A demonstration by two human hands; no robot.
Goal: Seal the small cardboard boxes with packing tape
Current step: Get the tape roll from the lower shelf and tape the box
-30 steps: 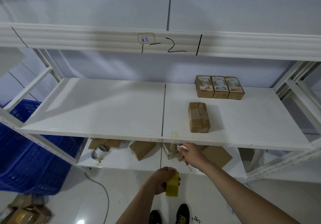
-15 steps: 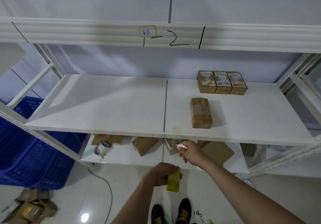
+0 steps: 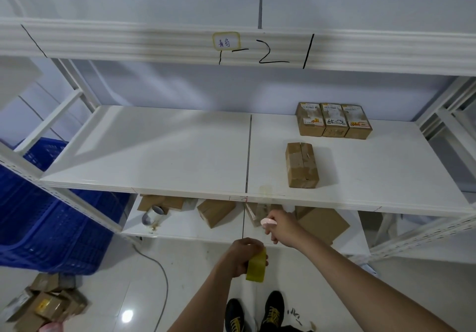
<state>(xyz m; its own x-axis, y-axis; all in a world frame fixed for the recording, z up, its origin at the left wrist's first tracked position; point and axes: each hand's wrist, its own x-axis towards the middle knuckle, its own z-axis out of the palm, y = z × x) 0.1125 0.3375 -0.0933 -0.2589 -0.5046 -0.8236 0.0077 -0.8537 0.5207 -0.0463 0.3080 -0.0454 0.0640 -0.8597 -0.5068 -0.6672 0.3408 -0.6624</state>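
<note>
While the left hand (image 3: 242,254) grips the light tape roll (image 3: 256,267) and the right hand (image 3: 279,226) pinches a pink cutter (image 3: 266,221), the stiff cardboard box (image 3: 301,165) waits up beyond them on the shelf (image 3: 180,156), likely easiest held by its sides.

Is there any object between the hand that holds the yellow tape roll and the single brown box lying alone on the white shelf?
No object stands between them. The left hand with the yellow tape roll is below the front edge of the white metal shelf, so that edge lies on the straight line to the brown cardboard box.
</note>
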